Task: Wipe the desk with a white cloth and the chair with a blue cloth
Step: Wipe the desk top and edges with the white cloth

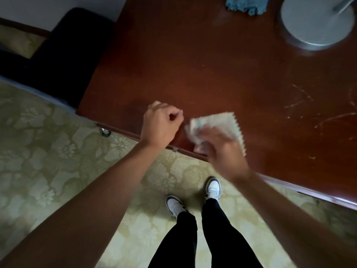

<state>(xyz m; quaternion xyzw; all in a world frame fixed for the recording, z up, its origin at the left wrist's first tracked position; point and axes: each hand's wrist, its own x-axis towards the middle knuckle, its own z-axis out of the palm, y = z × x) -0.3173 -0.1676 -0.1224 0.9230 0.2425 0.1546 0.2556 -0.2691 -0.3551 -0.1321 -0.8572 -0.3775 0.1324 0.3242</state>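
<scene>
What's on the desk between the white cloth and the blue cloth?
Nothing: in the head view, only bare brown desk lies between the white cloth and the blue cloth.

White cloth (pixel 222 122) crumpled at desk (pixel 212 64) near edge; blue cloth (pixel 247 4) bunched far side.

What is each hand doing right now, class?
Left hand: fingers curled, holding nothing, resting at the desk edge.
Right hand: on the white cloth, blurred; grip cannot be told.
</scene>
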